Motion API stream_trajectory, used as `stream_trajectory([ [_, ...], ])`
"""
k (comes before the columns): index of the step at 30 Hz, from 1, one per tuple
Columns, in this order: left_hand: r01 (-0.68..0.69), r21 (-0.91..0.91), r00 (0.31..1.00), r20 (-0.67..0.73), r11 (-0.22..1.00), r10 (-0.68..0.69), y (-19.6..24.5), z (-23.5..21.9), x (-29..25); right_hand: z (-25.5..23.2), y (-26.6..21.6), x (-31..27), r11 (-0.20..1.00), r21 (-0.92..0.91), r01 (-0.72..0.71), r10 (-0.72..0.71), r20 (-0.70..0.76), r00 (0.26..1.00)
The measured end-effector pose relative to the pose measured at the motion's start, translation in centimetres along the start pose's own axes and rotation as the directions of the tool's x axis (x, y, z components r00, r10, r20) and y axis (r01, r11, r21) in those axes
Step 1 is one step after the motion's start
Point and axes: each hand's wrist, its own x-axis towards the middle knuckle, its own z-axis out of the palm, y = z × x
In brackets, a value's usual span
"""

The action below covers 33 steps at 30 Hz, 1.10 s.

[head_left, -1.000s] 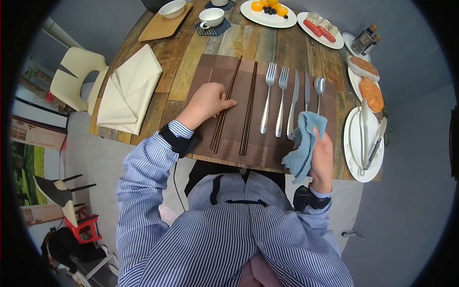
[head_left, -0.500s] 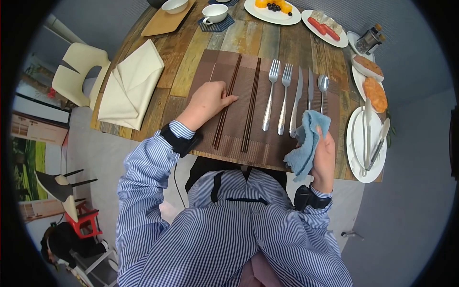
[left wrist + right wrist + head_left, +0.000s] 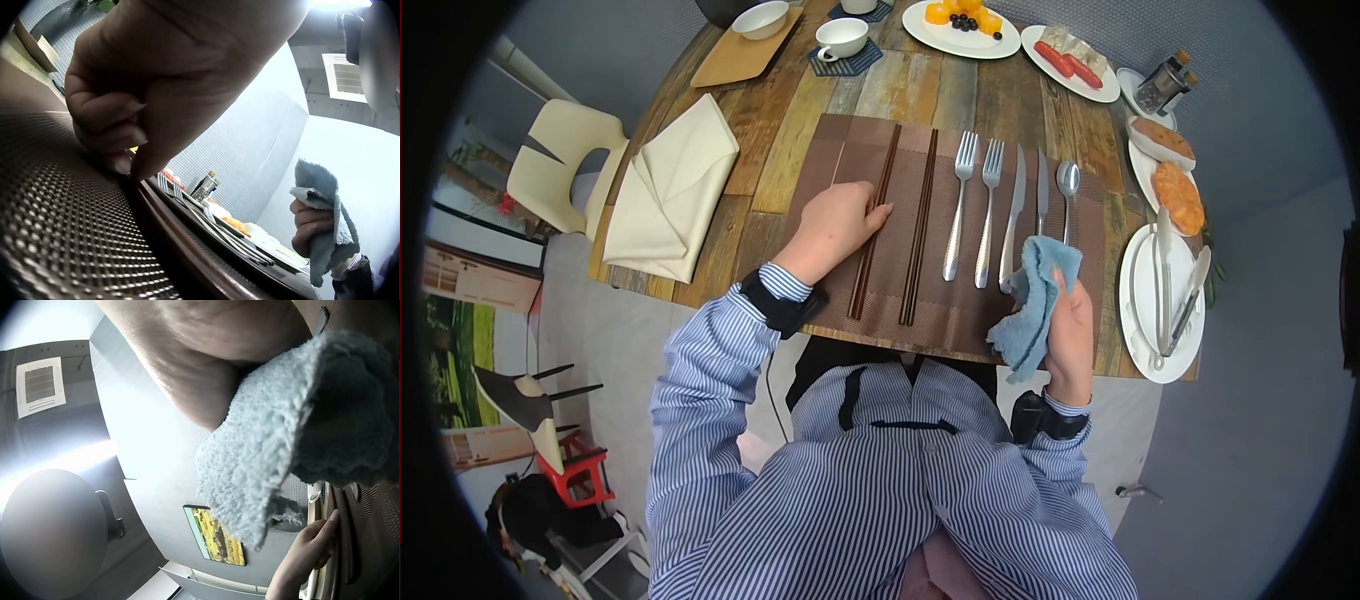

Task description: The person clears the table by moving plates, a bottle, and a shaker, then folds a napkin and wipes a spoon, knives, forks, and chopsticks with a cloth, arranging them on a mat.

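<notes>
On a brown placemat lie two pairs of dark chopsticks, two forks, two knives and a spoon. The left hand pinches the left pair of chopsticks between thumb and curled fingers, low against the mat; the left wrist view shows its fingertips at them. The other pair lies to its right, untouched. A blue cloth is gripped by the right hand near the knives' handles. In the right wrist view the cloth covers that hand's fingers.
A folded cream napkin lies at the left. Along the back stand a wooden tray, a white cup and plates of food. At the right edge, an oval plate holds tongs; two shakers stand behind.
The left pair of chopsticks has drawn closer together and stands slightly more upright on the mat. The left hand has shifted slightly. The right hand still grips the cloth in about the same place.
</notes>
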Motion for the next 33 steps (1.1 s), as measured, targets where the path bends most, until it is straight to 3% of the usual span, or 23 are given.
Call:
stream_trajectory([
  [33,-0.02,-0.017,1.0,-0.012,1.0,0.019,-0.16,0.15,0.29,0.29,-0.25,-0.14,1.0,-0.006,-0.007,0.007,-0.005,1.0],
])
